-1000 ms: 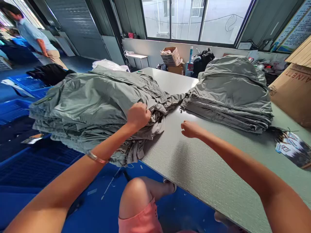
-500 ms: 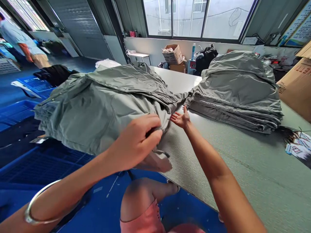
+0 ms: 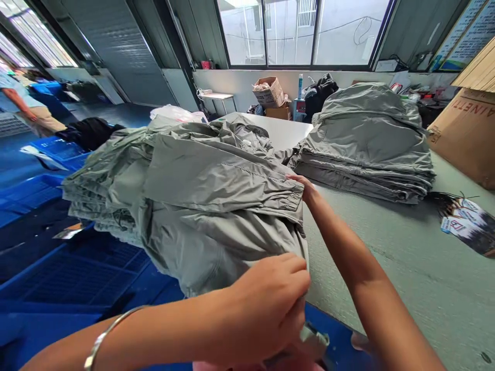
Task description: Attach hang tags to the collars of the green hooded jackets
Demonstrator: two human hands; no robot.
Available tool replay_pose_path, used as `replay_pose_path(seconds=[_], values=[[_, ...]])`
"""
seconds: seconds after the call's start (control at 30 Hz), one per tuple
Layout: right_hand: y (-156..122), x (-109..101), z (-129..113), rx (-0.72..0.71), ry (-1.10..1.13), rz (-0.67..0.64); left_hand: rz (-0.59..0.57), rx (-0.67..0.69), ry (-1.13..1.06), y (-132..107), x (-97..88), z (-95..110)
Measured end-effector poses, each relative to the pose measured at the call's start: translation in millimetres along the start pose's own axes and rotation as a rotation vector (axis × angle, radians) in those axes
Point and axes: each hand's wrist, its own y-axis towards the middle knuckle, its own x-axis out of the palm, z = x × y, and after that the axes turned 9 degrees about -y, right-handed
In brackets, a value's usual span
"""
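Observation:
A grey-green nylon garment [image 3: 216, 206] lies spread over a loose pile of similar garments [image 3: 96, 190], its near end hanging past the table edge. My left hand [image 3: 266, 304] is shut on a fold of its lower hem, close to my body. My right hand [image 3: 301, 186] grips the far corner of its elastic band, and the cloth hides part of that hand. To the right stands a neat folded stack of the same grey-green garments [image 3: 365, 149], apart from my right hand.
The grey-green table [image 3: 390, 257] holds a bundle of printed tags [image 3: 462, 224] at right, beside a large cardboard box [image 3: 466, 134]. Blue plastic crates [image 3: 50, 149] lie on the floor at left, and a person [image 3: 23, 100] stands beyond them.
The top garment has been drawn off the pile and spread toward the near table edge. My left hand moved nearer my body with it, and my open right hand closed on its far corner.

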Motion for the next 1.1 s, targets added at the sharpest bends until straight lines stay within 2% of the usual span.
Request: replay_pose_path(seconds=[0.1, 0.17, 0.23, 0.3, 0.4, 0.47, 0.5, 0.57, 0.6, 0.67, 0.73, 0.8, 0.87, 0.9, 0.97, 1.03, 1.1], values=[[-11.0, -30.7, -8.1, -0.040, -0.103, 0.160, -0.097, 0.013, 0.080, 17.0, 23.7, 3.0], [-24.4, -63.7, -13.7, -0.055, -0.194, 0.263, -0.130, 0.058, 0.094, 33.0, 41.3, 7.3], [-45.9, -105.6, -17.5, -0.052, -0.324, 0.346, -0.138, 0.135, 0.045, 52.7, 63.4, 14.0], [-76.2, -151.8, -17.7, -0.031, -0.584, 0.431, -0.164, 0.233, -0.058, 72.9, 89.4, 23.4], [-131.6, -215.6, -9.1, 0.061, -0.831, 0.532, -0.271, 0.331, -0.216, 95.6, 124.0, 39.0], [-167.1, -244.8, 2.8, 0.166, -0.989, 0.607, -0.339, 0.375, -0.294, 106.0, 135.1, 44.1], [-182.1, -253.6, 10.3, 0.208, -1.059, 0.648, -0.335, 0.388, -0.312, 111.3, 136.0, 43.0], [-204.6, -258.6, 28.5, 0.247, -1.179, 0.695, -0.211, 0.381, -0.291, 125.8, 129.5, 31.1], [-212.1, -255.3, 39.1, 0.237, -1.229, 0.694, -0.076, 0.337, -0.246, 135.4, 123.5, 20.0], [-221.3, -240.6, 62.6, 0.169, -1.310, 0.633, 0.152, 0.241, -0.147, 158.3, 109.7, -11.9], [-226.7, -222.8, 87.3, 0.115, -1.372, 0.550, 0.305, 0.101, -0.006, 180.9, 99.1, -51.3], [-231.5, -211.6, 109.1, 0.078, -1.518, 0.424, 0.376, -0.069, 0.153, 197.3, 96.9, -88.1], [-236.9, -212.8, 123.9, 0.056, -1.580, 0.374, 0.328, -0.258, 0.232, 203.9, 105.2, -110.8], [-239.9, -218.2, 128.2, 0.039, -1.592, 0.359, 0.290, -0.324, 0.243, 203.3, 112.7, -114.7], [-246.8, -235.1, 131.4, -0.013, -1.599, 0.326, 0.255, -0.379, 0.264, 195.1, 130.5, -108.1], [-255.1, -254.0, 129.8, -0.068, -1.591, 0.298, 0.220, -0.374, 0.272, 179.9, 144.9, -88.6], [-264.1, -267.6, 125.2, -0.095, -1.574, 0.277, 0.155, -0.299, 0.272, 162.7, 149.0, -67.0]])
